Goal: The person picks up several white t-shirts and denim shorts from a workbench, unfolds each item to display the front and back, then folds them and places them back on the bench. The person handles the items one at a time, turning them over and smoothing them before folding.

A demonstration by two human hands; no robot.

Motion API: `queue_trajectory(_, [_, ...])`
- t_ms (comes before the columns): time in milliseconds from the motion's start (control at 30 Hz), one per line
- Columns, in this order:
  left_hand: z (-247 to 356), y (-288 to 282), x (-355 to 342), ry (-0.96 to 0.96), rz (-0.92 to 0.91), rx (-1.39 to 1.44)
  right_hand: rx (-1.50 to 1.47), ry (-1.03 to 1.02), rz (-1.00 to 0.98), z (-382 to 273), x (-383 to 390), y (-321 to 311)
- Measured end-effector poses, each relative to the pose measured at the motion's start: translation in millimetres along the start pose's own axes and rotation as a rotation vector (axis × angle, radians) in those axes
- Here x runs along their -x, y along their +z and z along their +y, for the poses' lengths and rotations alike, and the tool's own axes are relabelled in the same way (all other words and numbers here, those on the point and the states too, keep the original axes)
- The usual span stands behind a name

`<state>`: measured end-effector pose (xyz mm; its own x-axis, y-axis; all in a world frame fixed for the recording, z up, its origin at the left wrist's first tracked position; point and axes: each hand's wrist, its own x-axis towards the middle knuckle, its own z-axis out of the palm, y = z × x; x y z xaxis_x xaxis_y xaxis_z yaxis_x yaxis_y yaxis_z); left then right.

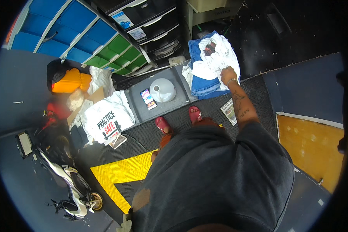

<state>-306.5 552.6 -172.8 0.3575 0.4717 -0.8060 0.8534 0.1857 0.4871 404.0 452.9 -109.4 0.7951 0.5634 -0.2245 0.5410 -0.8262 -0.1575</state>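
Observation:
My right hand (pixel 229 75) has its fingers closed on the edge of a crumpled white garment (pixel 225 58), probably a shirt. Beneath that garment lies folded blue denim (pixel 205 87), and a small dark patch shows in the middle of the white cloth. The pile rests at the right end of a low grey bench (pixel 141 116). My left hand cannot be made out; only a bit of bare arm shows at the lower left, beside my dark shirt.
On the bench are a translucent round container (pixel 163 90), a phone (pixel 148 99) and a printed white T-shirt (pixel 109 115). Behind stand blue and green bins (pixel 75 29) and black drawers (pixel 152 27). A paper (pixel 229 111) lies on the floor; a toy-sized-looking white motorbike (pixel 71 185) is at left.

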Motion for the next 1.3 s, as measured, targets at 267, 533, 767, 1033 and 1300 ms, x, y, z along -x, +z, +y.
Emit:
queue_trajectory(267, [-36.2,-35.4,42.8,-0.162,0.134,-0.221,-0.148,0.180,0.743,12.0,-64.4,-26.2])
queue_trajectory(533, [33.8,-66.1,66.6,-0.069,0.314,0.005,-0.787,0.027,0.689,-8.1,-110.9,-156.4])
queue_trajectory(767, [233.1,-48.8,24.2,0.415,0.126,-0.288,-0.894,-0.607,0.914,-75.3,-5.4,-346.3])
queue_trajectory(1033, [532.0,-65.9,85.1,1.242,0.250,-0.294,-0.984,-1.329,0.413,-168.4,101.1,-501.0])
queue_trajectory(1300, [659.4,-165.9,190.4,1.360,0.175,-0.165,-0.277,-1.750,0.803,-228.8,131.5,-596.1])
